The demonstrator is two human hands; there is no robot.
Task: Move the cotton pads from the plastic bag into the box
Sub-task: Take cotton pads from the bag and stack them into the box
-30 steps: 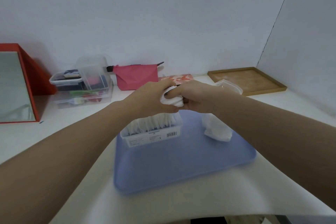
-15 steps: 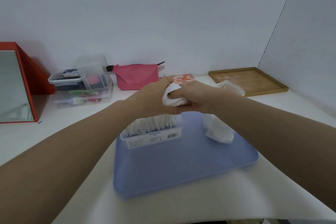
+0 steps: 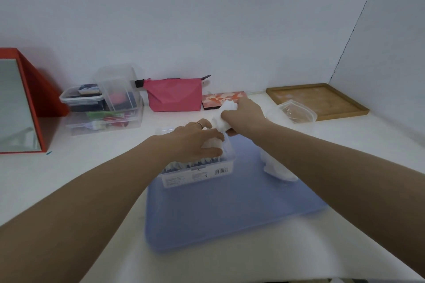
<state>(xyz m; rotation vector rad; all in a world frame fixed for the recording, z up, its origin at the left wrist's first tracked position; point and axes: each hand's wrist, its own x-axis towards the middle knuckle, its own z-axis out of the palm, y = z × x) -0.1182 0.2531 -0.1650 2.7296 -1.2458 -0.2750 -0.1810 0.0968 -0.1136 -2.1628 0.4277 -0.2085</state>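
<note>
We take the blue tray (image 3: pixel 230 220) as our landmark, because everything of the task stands on it or just behind it. On its far left part stands the clear box (image 3: pixel 197 173), already quite full of white cotton pads (image 3: pixel 184 164) standing on edge. Our left hand (image 3: pixel 195 142) lies on top of these pads with the fingers bent over them and pressing down; we judge it does so to make room and to keep the pads from springing up. Our right hand (image 3: pixel 243 117) hovers just behind the tray's far edge and grips a white bunch of pads (image 3: pixel 222 120), close to the box, probably so that it goes in as soon as there is space. On the tray's far right part lies the plastic bag (image 3: pixel 278 167), crumpled, with more white pads inside. How many pads are left in it we cannot tell. Behind the tray, on the desk (image 3: pixel 92 167), lies another empty clear bag (image 3: pixel 296 111).
</note>
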